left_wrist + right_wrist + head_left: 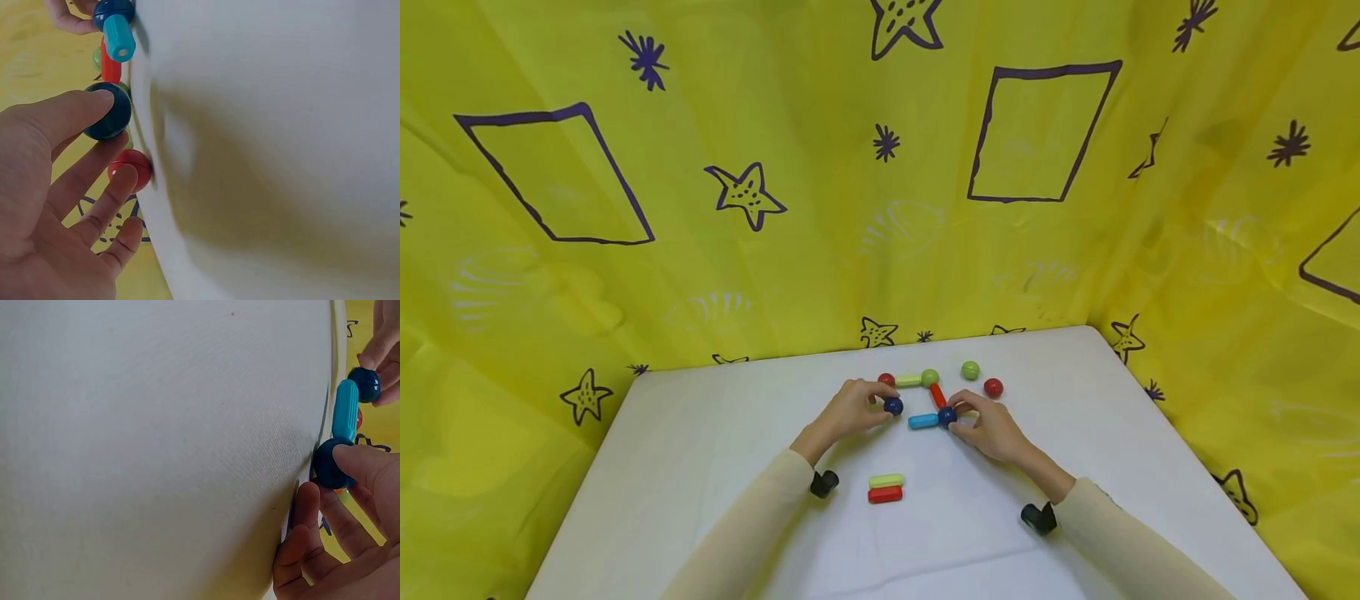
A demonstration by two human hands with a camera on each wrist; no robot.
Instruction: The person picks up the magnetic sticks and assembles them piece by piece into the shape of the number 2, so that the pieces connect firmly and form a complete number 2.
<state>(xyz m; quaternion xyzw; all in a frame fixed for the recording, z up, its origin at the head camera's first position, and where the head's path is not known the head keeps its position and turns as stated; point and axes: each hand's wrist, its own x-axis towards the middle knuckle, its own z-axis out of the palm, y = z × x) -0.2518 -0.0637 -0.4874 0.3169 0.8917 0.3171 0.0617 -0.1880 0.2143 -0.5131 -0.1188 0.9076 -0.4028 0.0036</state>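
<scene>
About half of the pieces seem joined: on the white table (688, 433), the red end ball (885, 379), green bar (908, 381), green corner ball (930, 377), red bar (937, 395), blue corner ball (947, 416) and blue bar (922, 422) make one bent chain. The right hand (992, 429) pinches the blue corner ball; the left hand (852, 410) pinches a loose blue ball (892, 406), apart from the blue bar. Also unjoined are the spare green ball (970, 370), spare red ball (993, 388), spare green bar (886, 481) and spare red bar (885, 495). Whether the red end ball touches its bar, I cannot surely tell.
</scene>
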